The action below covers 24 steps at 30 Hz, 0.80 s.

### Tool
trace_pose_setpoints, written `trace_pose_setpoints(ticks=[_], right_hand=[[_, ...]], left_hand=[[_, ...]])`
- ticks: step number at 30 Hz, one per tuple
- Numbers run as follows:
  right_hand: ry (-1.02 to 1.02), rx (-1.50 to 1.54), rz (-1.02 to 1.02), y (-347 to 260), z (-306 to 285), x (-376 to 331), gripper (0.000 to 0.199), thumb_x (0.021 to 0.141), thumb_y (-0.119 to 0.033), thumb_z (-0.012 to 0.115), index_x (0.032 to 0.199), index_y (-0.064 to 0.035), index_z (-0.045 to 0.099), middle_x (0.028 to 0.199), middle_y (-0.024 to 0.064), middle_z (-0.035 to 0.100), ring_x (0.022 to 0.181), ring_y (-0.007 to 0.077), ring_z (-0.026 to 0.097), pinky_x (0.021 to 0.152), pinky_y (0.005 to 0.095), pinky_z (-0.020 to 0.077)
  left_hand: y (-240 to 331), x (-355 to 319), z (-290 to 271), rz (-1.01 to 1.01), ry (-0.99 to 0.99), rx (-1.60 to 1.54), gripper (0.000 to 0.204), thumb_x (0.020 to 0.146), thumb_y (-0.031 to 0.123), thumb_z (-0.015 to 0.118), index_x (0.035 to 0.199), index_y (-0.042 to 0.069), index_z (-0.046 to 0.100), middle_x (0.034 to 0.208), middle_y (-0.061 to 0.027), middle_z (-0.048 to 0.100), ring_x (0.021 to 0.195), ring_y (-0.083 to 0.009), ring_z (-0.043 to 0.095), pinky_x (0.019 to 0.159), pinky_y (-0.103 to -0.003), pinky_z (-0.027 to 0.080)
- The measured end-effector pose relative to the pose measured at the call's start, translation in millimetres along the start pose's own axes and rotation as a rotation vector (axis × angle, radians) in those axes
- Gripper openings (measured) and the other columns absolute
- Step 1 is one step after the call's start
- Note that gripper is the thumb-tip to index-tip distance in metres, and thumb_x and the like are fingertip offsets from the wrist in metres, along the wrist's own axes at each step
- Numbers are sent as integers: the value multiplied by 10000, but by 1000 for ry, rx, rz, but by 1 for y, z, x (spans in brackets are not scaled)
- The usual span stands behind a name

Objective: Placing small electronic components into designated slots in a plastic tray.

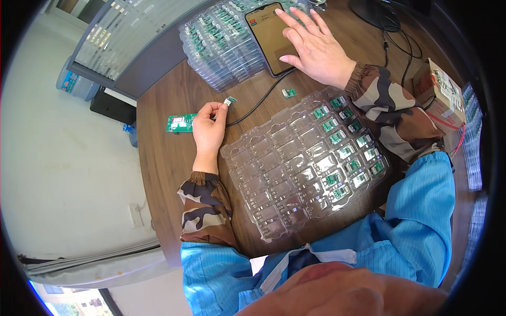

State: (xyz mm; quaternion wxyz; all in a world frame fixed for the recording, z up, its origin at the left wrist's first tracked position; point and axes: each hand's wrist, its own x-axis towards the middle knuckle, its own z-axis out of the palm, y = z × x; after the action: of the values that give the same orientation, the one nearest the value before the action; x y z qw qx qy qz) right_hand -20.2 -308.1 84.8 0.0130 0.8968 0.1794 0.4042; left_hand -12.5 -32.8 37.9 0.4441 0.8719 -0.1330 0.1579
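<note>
My left hand (209,134) pinches a small green circuit board (231,100) between thumb and fingertips. Beside that hand lies a larger green board (180,124) with a red digit display, partly covered by my fingers. My right hand (322,53) is spread over the upright smartphone (269,45), its fingertips at the screen. A loose small circuit board (289,93) rests on the table below the phone. Between my forearms sits a clear plastic tray (263,152); small green boards fill several pockets on its right side, while many left pockets hold none.
Stacked clear trays with boards (221,52) stand behind the phone. A black cable (258,103) runs across the wooden table (163,168). At the right are an open cardboard box (441,100), more cables and a black stand base (371,13). A grey partition (147,68) borders the back left.
</note>
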Motion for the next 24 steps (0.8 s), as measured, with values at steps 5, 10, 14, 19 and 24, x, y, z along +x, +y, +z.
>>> trace_pose_setpoints(ticks=[5, 10, 14, 19, 24], right_hand=[[-36, 60, -71, -10, -5, -2, 357, 763, -278, 563, 990, -18, 471, 1241, 108, 357, 1166, 271, 315, 968, 407, 241], [-507, 553, -82, -16, -17, -13, 157, 723, -141, 592, 838, -39, 557, 857, 81, 550, 841, 254, 539, 715, 352, 436], [-493, 635, -203, -21, 2, -22, 163, 735, -110, 571, 889, -59, 589, 889, 56, 561, 844, 251, 542, 733, 346, 446], [-568, 608, -146, -25, 2, -17, 151, 745, -112, 564, 879, -53, 600, 892, 64, 560, 823, 248, 551, 712, 342, 445], [-473, 663, -130, -22, 6, -18, 137, 757, -120, 554, 872, -66, 606, 837, 65, 521, 773, 250, 546, 685, 340, 439]], left_hand=[[0, -2, -5, 23, 12, -2, 139, 749, 167, 612, 758, 30, 597, 598, -19, 551, 540, -90, 470, 534, -233, 389], [1, 0, 2, -3, -32, -33, 143, 770, 144, 599, 778, 2, 581, 637, 38, 512, 593, -34, 419, 546, -176, 343], [0, -1, -1, 7, 0, -3, 147, 747, 180, 617, 759, 34, 600, 593, -15, 540, 537, -91, 463, 526, -235, 382], [-8, 0, -1, 15, 1, -23, 152, 747, 185, 618, 760, 35, 601, 589, -10, 531, 532, -91, 450, 520, -236, 377], [-4, 1, -2, 34, -14, -35, 150, 750, 180, 616, 754, 31, 598, 589, -3, 526, 537, -81, 442, 519, -230, 373]])
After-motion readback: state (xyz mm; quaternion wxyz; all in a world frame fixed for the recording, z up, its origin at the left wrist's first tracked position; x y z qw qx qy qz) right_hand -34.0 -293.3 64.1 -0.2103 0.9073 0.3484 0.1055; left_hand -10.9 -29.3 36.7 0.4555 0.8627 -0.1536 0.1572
